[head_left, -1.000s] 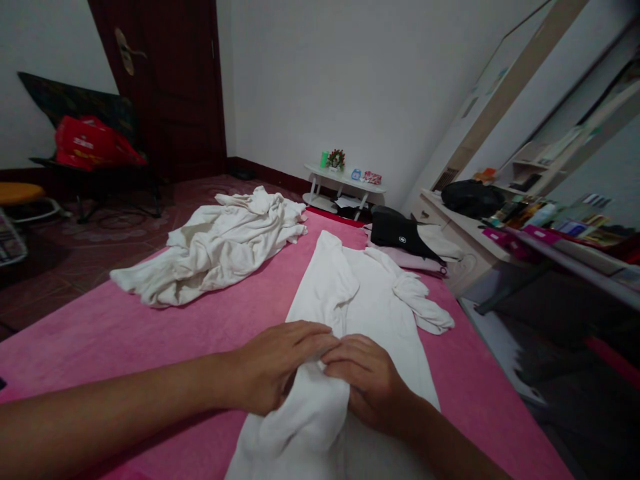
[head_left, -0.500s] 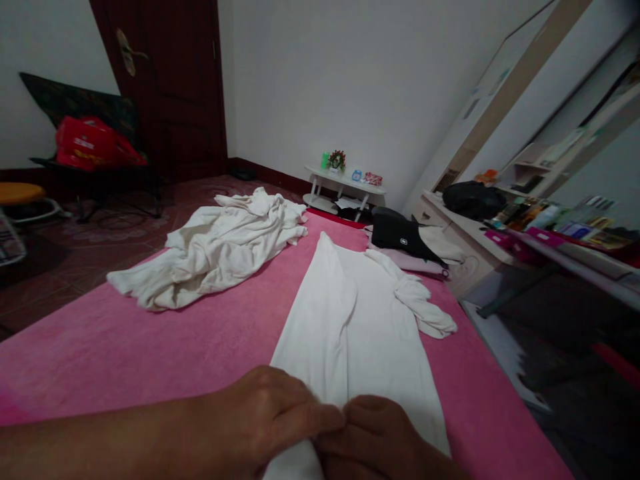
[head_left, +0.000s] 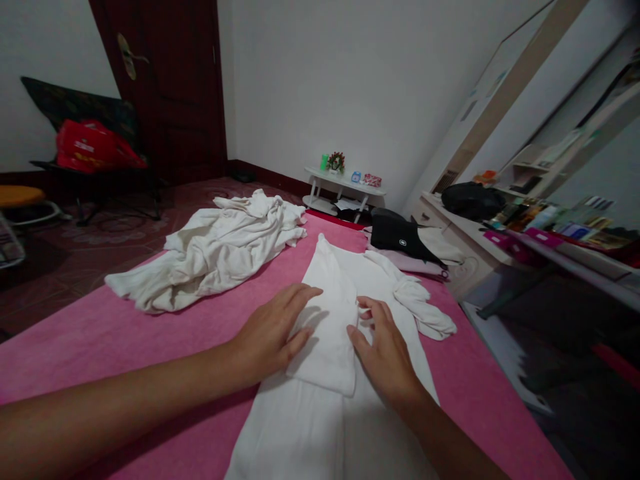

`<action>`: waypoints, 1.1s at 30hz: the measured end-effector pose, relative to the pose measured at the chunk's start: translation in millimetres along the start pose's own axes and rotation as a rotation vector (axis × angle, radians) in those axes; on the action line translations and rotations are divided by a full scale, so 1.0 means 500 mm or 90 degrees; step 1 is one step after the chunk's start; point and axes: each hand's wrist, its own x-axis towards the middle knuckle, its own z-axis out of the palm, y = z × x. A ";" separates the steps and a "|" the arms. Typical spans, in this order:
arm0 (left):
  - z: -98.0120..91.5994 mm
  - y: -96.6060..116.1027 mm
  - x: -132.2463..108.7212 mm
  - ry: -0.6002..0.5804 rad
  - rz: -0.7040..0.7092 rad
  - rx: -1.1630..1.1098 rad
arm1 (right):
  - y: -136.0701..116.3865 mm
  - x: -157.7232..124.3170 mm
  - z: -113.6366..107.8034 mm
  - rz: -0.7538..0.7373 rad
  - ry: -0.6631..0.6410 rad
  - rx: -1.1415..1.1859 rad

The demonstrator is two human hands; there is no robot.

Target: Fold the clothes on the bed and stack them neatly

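A white long-sleeved top (head_left: 305, 427) lies spread in front of me, one side turned inward over its middle. On that side the folded sleeve (head_left: 327, 343) is doubled back away from me. My left hand (head_left: 280, 327) hovers at the left edge of this fold, fingers stretched and apart. At the right edge is my right hand (head_left: 383, 347), open with its fingers slightly curved; whether the fingertips touch the cloth I cannot tell. The other sleeve (head_left: 425, 313) lies bunched out to the right.
A crumpled heap of white clothes (head_left: 220, 247) lies left on the pink bedspread (head_left: 200, 333). Folded clothes with a black one on top (head_left: 400, 233) are at the far right. A cluttered dressing table (head_left: 465, 227) stands right, a small white table (head_left: 345, 183) beyond the bed.
Both hands have moved forward from the near part of the top and opened, letting go of the cloth. The sleeve end now lies folded back on the top.
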 end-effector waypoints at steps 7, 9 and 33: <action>0.052 0.040 0.001 -0.209 0.128 0.139 | -0.005 0.052 0.016 -0.157 -0.193 -0.010; 0.060 0.040 0.023 -0.220 0.097 0.147 | 0.012 0.098 0.026 -0.118 -0.166 -0.016; 0.137 -0.070 0.104 -0.099 -0.043 0.207 | 0.071 0.368 0.192 -0.156 -0.185 -0.499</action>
